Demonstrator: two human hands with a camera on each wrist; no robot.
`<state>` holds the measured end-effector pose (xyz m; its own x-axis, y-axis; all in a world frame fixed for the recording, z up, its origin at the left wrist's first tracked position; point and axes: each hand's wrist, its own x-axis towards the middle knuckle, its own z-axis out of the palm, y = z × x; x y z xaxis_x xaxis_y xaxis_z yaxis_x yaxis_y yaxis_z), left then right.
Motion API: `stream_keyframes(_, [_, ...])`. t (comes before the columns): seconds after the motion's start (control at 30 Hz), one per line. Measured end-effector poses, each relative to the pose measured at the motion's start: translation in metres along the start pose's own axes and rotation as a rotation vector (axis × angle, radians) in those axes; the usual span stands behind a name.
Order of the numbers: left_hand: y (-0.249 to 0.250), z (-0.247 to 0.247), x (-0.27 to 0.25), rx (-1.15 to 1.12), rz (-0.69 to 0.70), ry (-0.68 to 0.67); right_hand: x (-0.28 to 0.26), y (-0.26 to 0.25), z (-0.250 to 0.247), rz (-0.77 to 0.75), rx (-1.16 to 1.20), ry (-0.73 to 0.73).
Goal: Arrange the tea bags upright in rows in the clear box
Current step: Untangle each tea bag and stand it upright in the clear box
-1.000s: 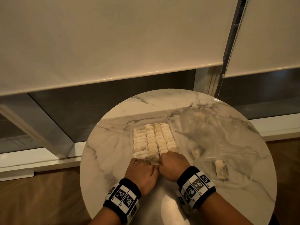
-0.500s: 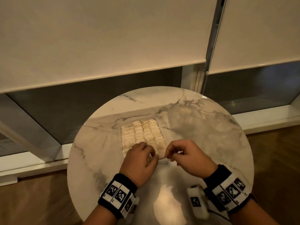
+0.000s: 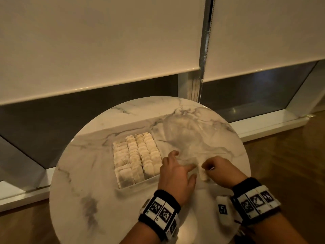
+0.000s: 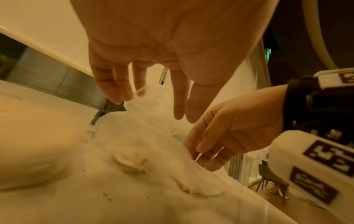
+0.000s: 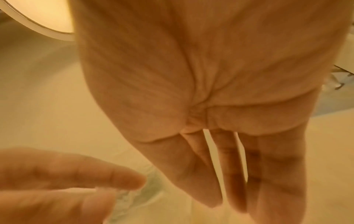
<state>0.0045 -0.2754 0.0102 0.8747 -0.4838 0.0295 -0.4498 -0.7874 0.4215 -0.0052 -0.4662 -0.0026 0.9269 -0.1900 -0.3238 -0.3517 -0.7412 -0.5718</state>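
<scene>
The clear box [image 3: 139,186] stands left of centre on the table, filled with upright rows of tea bags [image 3: 139,155]. Right of it lies a crumpled clear plastic bag [image 3: 193,138]. My left hand [image 3: 192,171] pinches the bag's near edge between thumb and forefinger, its other fingers spread. My right hand [image 3: 206,167] pinches the same edge just to the right. A loose tea bag [image 3: 204,176] lies under the film below the right thumb. In the left wrist view, two tea bags [image 4: 130,162] sit inside the plastic bag [image 4: 153,121], below my left hand [image 4: 185,116] and right hand [image 4: 197,153].
Everything sits on a round marble table [image 3: 84,173], whose edge curves close behind the box and bag. Behind it are a window sill [image 3: 263,125] and lowered roller blinds. Wooden floor surrounds the table.
Both hands left the near end of the box, where they pressed on the tea bags, and moved right to the plastic bag, which they now hold. The head view swung right.
</scene>
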Motion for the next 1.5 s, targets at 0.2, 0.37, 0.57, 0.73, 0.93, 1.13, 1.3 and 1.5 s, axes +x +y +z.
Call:
stream_keyframes(0.2, [-0.002,-0.007,0.009,0.013,-0.044,0.142,0.025,-0.006,0.019,0.054,-0.173,-0.012])
stream_keyframes(0.37, [-0.001,-0.018,0.007,-0.133,-0.031,0.22,0.029,-0.004,0.02,0.127,-0.274,-0.06])
stream_keyframes(0.57, [-0.001,-0.028,0.002,-0.19,-0.017,0.204,0.02,-0.012,0.011,0.135,-0.309,-0.082])
stream_keyframes(0.73, [0.002,-0.039,-0.002,-0.204,-0.007,0.212,0.017,-0.024,-0.007,0.04,-0.13,0.032])
stream_keyframes(0.93, [0.0,-0.048,-0.001,-0.229,-0.015,0.228,0.022,-0.042,-0.014,0.015,-0.156,-0.03])
stream_keyframes(1.13, [-0.011,-0.049,0.0,-0.227,-0.031,0.252,0.009,-0.044,-0.005,0.124,-0.405,-0.196])
stream_keyframes(1.3, [-0.013,-0.049,0.0,-0.225,-0.02,0.261,0.009,-0.046,0.013,0.062,-0.392,-0.184])
stream_keyframes(1.5, [-0.013,-0.055,-0.003,-0.229,-0.031,0.252,0.006,-0.048,0.004,0.032,-0.269,-0.154])
